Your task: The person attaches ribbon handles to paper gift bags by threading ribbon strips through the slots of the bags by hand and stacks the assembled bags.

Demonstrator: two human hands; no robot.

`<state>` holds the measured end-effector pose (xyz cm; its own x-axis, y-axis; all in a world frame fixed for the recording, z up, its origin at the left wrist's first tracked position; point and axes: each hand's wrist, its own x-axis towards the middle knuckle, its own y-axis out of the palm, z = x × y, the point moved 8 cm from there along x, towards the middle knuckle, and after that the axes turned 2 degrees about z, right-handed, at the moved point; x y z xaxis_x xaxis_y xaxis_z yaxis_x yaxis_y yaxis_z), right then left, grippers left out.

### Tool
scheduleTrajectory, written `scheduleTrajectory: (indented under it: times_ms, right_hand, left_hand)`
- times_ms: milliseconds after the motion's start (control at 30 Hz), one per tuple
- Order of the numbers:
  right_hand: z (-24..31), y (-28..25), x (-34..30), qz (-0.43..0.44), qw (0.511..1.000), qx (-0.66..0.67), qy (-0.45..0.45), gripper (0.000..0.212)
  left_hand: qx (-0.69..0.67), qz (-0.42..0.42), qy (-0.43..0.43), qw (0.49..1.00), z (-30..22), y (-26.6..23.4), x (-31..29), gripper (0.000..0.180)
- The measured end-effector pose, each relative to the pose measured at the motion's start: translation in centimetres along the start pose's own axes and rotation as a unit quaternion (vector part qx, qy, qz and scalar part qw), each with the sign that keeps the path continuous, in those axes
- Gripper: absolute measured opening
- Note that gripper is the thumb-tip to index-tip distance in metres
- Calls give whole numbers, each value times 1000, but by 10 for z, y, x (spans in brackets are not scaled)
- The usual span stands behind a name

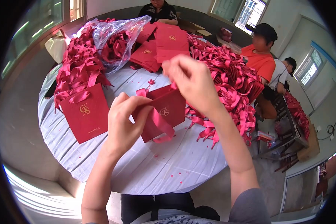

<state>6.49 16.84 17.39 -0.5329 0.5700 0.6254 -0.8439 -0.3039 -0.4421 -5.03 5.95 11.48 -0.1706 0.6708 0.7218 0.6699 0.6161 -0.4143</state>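
Observation:
A small red paper gift bag [171, 116] with a gold emblem is held tilted over the table in front of me. My left hand [127, 117] is closed on its left upper edge, thumb and fingers pinching there. A pink ribbon [161, 125] loops down over the bag's front beside that thumb. My right hand [192, 80] is at the bag's upper right corner, fingers curled in and slightly blurred; what they hold, if anything, is hidden. Left of my left hand lies another red gift bag [86, 117] with a ribbon handle, at the front of a pile.
A round table [138, 175] has a pale plastic cover with red scraps. Ribboned bags [227, 71] are heaped at right, more [80, 56] at left under clear plastic [117, 35]. Flat red bags [171, 39] lie at the back. Several people sit beyond, one in orange [261, 59].

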Motion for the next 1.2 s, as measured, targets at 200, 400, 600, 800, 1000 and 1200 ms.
scheduleTrajectory:
  times_ms: [200,400,600,800,1000,1200]
  right_hand:
    - [-28,54,-65,215,975,45,37,22]
    - [-72,39,-78,286,886,245,270,21]
    - [-109,-12,-65,192,934,141,264,14]
    - [-117,-21,-65,137,930,188,285,19]
    - [-115,-16,-59,74,932,259,241,14]
    - [-97,9,-55,20,882,437,175,15]
  left_hand:
    - [-51,-39,-75,995,34,0,0,13]
    - [-218,23,-236,947,100,16,-10,13]
    - [-132,67,-263,953,116,28,-16,13]
    - [136,77,-141,977,100,31,-17,10]
    - [173,110,-15,979,69,53,11,11]
    - [47,272,-176,945,108,87,26,16]
